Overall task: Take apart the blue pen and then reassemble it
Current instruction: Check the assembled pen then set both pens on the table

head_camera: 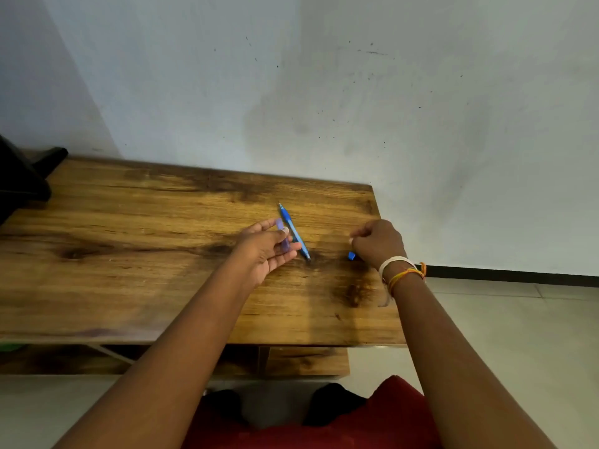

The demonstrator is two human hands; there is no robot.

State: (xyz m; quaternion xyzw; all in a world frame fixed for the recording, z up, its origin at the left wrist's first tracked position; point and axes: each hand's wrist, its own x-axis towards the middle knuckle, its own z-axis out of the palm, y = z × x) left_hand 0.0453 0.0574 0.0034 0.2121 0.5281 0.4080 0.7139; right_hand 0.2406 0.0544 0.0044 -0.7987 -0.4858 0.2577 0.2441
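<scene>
The blue pen's front part [293,231], with its tip and refill, lies slanted on the wooden table [129,254], tip pointing away from me. My left hand [264,251] hovers just left of it and pinches a translucent violet-blue barrel piece [282,235] between thumb and fingers. My right hand [377,243] rests on the table near the right edge with its fingers curled; something small and white shows at the fingertips, too small to identify. A small blue pen piece [351,255] lies on the table beside that hand's heel.
A black object [22,179] stands at the table's far left corner. The table's right edge [389,286] runs just past my right wrist, with tiled floor beyond. A white wall rises behind the table. A lower shelf [304,361] sits under the tabletop.
</scene>
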